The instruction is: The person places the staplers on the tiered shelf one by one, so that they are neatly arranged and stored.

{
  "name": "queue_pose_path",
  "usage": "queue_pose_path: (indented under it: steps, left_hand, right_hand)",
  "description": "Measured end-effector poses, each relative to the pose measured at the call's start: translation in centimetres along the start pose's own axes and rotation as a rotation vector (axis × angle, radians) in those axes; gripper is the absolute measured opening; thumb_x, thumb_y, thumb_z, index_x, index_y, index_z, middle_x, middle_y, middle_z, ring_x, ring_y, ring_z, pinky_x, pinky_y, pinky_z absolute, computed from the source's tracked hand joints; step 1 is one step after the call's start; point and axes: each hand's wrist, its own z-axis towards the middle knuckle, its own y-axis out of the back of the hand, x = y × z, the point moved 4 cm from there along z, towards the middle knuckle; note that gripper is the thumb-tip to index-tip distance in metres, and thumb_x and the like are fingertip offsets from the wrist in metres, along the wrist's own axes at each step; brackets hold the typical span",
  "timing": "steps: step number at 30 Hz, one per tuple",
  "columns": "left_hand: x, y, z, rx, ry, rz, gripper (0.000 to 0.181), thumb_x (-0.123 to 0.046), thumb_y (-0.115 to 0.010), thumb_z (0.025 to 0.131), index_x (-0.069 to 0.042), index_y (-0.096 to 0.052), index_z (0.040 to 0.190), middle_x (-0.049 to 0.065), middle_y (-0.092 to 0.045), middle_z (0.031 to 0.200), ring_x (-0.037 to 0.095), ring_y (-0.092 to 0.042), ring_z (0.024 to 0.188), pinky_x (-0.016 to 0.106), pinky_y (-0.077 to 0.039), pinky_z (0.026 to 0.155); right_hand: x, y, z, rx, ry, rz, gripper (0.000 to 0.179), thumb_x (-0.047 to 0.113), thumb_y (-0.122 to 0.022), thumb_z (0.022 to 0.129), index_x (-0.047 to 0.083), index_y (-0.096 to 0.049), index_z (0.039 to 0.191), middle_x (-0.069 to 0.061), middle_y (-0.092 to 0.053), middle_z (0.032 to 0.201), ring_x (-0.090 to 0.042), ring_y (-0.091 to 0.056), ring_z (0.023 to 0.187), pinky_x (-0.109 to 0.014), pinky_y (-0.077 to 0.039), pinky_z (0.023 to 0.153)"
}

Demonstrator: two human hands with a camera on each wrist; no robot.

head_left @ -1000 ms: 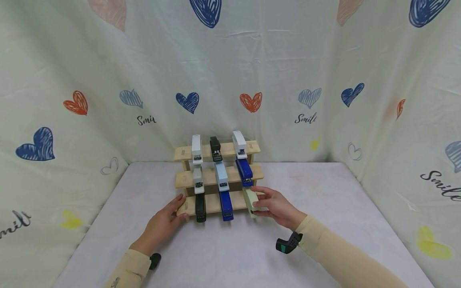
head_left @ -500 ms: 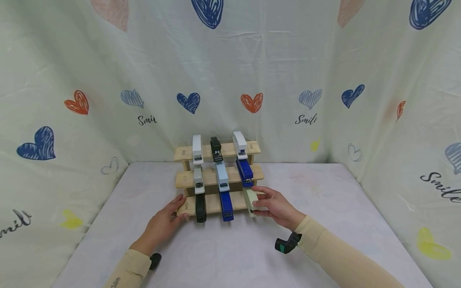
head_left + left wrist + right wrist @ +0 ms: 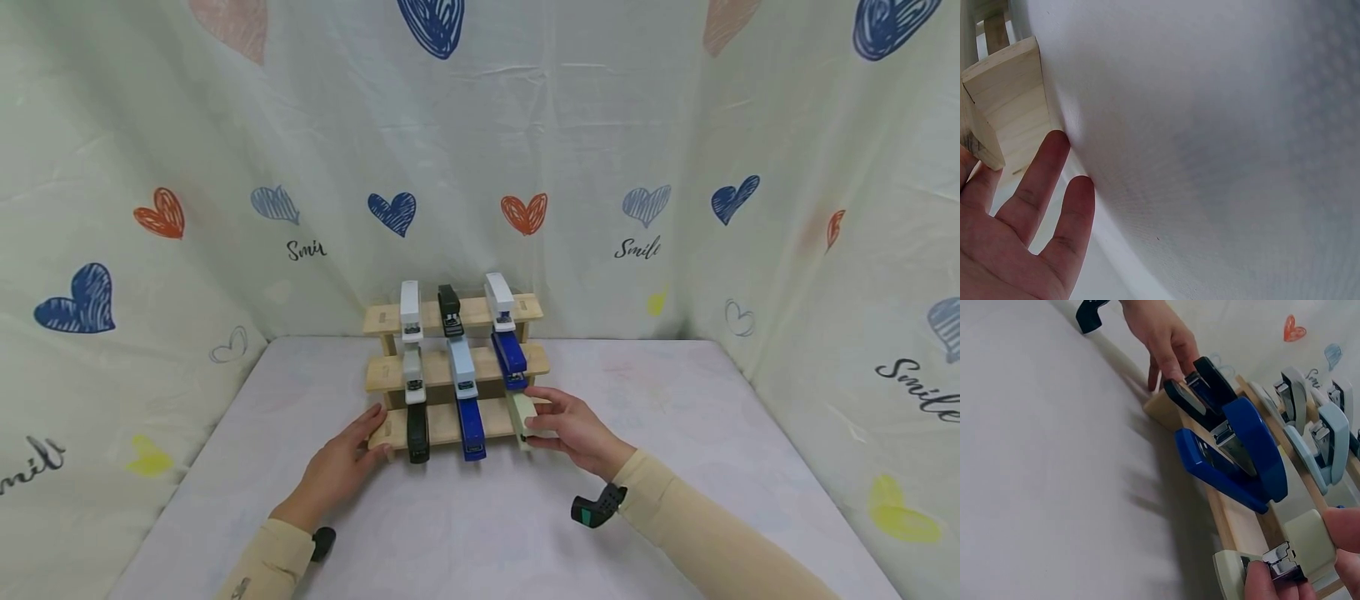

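A three-tier wooden rack (image 3: 442, 423) stands on the table with staplers on every tier. At its lower left corner my left hand (image 3: 337, 471) grips the end of the bottom shelf; two of its fingers (image 3: 1035, 181) stretch down beside the wooden end piece in the left wrist view. My right hand (image 3: 577, 433) holds a pale green stapler (image 3: 519, 408) at the right of the bottom shelf. In the right wrist view, fingertips pinch this stapler (image 3: 1311, 542) around its metal nose. Beside it on that shelf are a blue stapler (image 3: 471, 429) and a black stapler (image 3: 417, 433).
The middle tier bears a grey stapler (image 3: 413, 373), a light blue stapler (image 3: 462, 367) and a blue stapler (image 3: 510, 360). Up top are a white stapler (image 3: 409, 308), a black stapler (image 3: 449, 308) and another white stapler (image 3: 498, 298). A heart-patterned curtain (image 3: 585, 283) hangs behind the table (image 3: 465, 533).
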Motion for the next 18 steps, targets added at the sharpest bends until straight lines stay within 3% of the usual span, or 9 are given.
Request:
queue_pose_path:
  steps: [13, 18]
  left_hand:
    - [0.2, 0.0, 0.4, 0.008, -0.004, 0.009, 0.064, -0.033, -0.066, 0.098, -0.011, -0.042, 0.153, 0.004, -0.035, 0.159, 0.031, -0.061, 0.118, 0.054, -0.048, 0.095]
    - [0.1, 0.6, 0.3, 0.016, -0.017, 0.026, 0.064, -0.033, -0.067, 0.098, -0.009, -0.043, 0.152, 0.007, -0.034, 0.159, 0.033, -0.058, 0.122, 0.056, -0.046, 0.096]
  right_hand:
    - [-0.2, 0.3, -0.1, -0.054, 0.003, 0.002, 0.053, 0.001, -0.066, 0.094, 0.009, -0.052, 0.144, -0.022, -0.047, 0.139, -0.032, -0.06, 0.112, -0.048, -0.055, 0.088]
    - [0.4, 1.7, -1.0, -0.055, 0.003, -0.058, 0.051, 0.008, -0.063, 0.098, 0.005, -0.049, 0.146, -0.022, -0.05, 0.137, -0.033, -0.058, 0.116, -0.049, -0.053, 0.092]
